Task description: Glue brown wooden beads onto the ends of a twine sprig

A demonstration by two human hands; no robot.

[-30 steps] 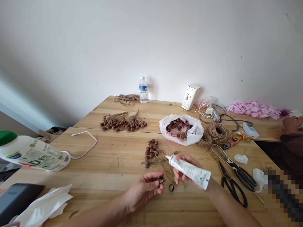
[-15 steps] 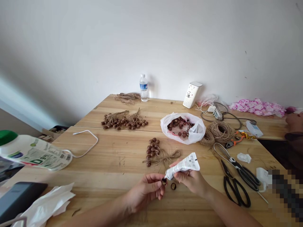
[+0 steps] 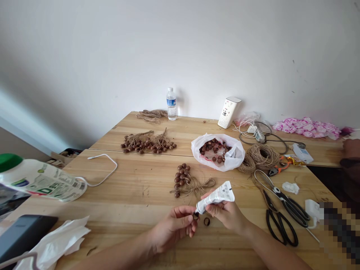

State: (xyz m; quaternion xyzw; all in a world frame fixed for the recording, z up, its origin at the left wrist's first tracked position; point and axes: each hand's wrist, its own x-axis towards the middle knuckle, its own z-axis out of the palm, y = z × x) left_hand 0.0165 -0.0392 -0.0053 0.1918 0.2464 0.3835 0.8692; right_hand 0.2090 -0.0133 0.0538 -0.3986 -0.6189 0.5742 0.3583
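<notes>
My left hand (image 3: 174,227) pinches a small dark nut shell (image 3: 195,215) between thumb and fingers. My right hand (image 3: 228,215) grips a white glue tube (image 3: 216,196), its nozzle touching the shell. A second small dark ring-shaped shell (image 3: 206,221) lies on the wooden table (image 3: 132,187) just below the two hands. Right behind them lies a cluster of brown nuts tied with jute twine (image 3: 182,180).
A white plastic bag of nuts (image 3: 216,152), twine coils (image 3: 258,157), black scissors (image 3: 278,213) and pliers (image 3: 277,168) lie to the right. Another nut bunch (image 3: 147,143), water bottle (image 3: 171,104), white cable (image 3: 102,170), detergent jug (image 3: 39,182) sit left and back. Another person's hand (image 3: 350,148) rests far right.
My right hand swung the glue tube around and brought its nozzle down onto the shell held in my left hand; over the last half second both hands stay nearly still.
</notes>
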